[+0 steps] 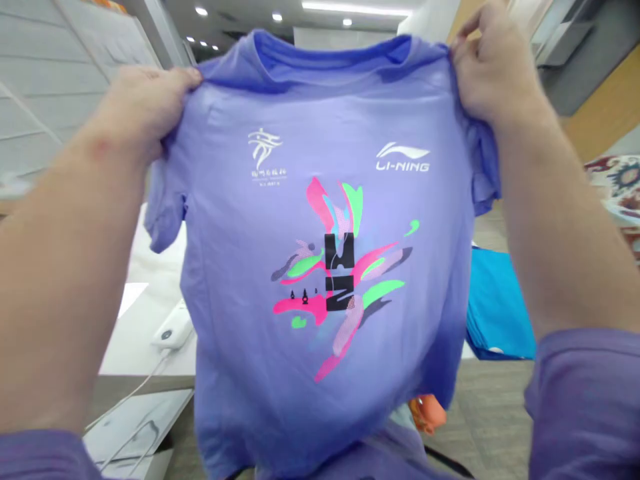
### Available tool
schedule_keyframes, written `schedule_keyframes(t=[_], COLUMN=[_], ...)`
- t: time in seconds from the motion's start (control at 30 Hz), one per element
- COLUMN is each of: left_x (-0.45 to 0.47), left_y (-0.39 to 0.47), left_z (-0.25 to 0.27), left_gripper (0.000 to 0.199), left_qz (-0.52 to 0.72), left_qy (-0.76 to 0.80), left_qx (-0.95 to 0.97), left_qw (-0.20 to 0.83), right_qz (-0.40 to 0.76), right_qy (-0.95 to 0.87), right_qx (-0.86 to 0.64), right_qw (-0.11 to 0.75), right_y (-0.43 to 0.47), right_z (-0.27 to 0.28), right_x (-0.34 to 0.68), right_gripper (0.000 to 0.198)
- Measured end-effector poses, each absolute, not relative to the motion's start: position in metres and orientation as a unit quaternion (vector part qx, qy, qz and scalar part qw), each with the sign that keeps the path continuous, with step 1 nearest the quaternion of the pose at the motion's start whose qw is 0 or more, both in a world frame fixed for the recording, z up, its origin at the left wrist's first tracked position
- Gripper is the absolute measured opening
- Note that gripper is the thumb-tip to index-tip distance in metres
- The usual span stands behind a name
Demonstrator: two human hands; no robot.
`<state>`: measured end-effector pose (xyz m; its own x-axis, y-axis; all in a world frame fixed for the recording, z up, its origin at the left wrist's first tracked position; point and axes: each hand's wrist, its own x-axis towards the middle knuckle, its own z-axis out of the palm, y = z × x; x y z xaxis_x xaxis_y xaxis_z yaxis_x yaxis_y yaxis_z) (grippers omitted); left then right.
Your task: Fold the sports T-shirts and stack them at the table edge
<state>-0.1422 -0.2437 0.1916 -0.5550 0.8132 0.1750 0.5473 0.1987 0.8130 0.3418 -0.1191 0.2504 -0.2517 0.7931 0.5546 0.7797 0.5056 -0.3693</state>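
A purple T-shirt [240, 267] hangs spread out in front of me, its printed front towards me. It bears a white Li-Ning logo, a second white emblem and a pink, green and black design. My left hand [145, 103] pinches the shirt at the shoulder on the left. At the opposite shoulder, my right hand [487, 63] grips the fabric beside the collar. Both short sleeves droop below my hands, and the hem hangs down near my lap.
Behind the shirt is a white table [175, 267] with a white power strip [173, 327] and its cable. Folded blue fabric [500, 303] lies at the right. Something orange [427, 413] shows below the shirt. Patterned fabric [617, 183] is at the far right.
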Motion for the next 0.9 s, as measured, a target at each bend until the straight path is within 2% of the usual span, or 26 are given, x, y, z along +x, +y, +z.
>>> schedule_keyframes(t=[0.03,0.1,0.2,0.3,0.4,0.5,0.63,0.77,0.9], left_x=[-0.152,-0.175,-0.206,-0.218,-0.211,-0.199,-0.186,-0.168,-0.139], left_y=[-0.217,-0.169,-0.12,-0.104,-0.108,-0.117,-0.121,-0.118,-0.115], left_z=[0.138,0.025,-0.123,-0.219,-0.275,-0.304,-0.308,-0.276,-0.226], left_gripper=[0.061,0.053,0.049,0.051,0.06,0.074,0.076,0.077,0.08], left_qz=[0.443,0.41,0.294,0.197,0.137,0.116,0.134,0.144,0.155], left_qy=[0.77,0.797,0.844,0.867,0.885,0.88,0.852,0.842,0.817], left_qx=[0.428,0.391,0.37,0.359,0.363,0.414,0.462,0.47,0.509], left_qw=[0.169,0.211,0.253,0.285,0.258,0.205,0.206,0.222,0.221], right_qz=[-0.001,0.072,0.148,0.18,0.184,0.184,0.194,0.193,0.161], right_qy=[-0.793,-0.79,-0.786,-0.774,-0.773,-0.799,-0.821,-0.805,-0.75], right_qx=[-0.519,-0.553,-0.576,-0.599,-0.606,-0.573,-0.536,-0.557,-0.632], right_qw=[0.319,0.254,0.17,0.096,0.04,0.001,-0.025,-0.059,-0.11], right_y=[-0.088,-0.023,0.045,0.064,0.049,0.023,-0.004,-0.011,-0.02], right_z=[0.197,0.082,-0.077,-0.19,-0.257,-0.287,-0.283,-0.243,-0.172], right_x=[0.326,0.296,0.26,0.24,0.234,0.236,0.245,0.284,0.383], right_gripper=[0.024,0.016,0.014,0.024,0.039,0.053,0.062,0.059,0.049])
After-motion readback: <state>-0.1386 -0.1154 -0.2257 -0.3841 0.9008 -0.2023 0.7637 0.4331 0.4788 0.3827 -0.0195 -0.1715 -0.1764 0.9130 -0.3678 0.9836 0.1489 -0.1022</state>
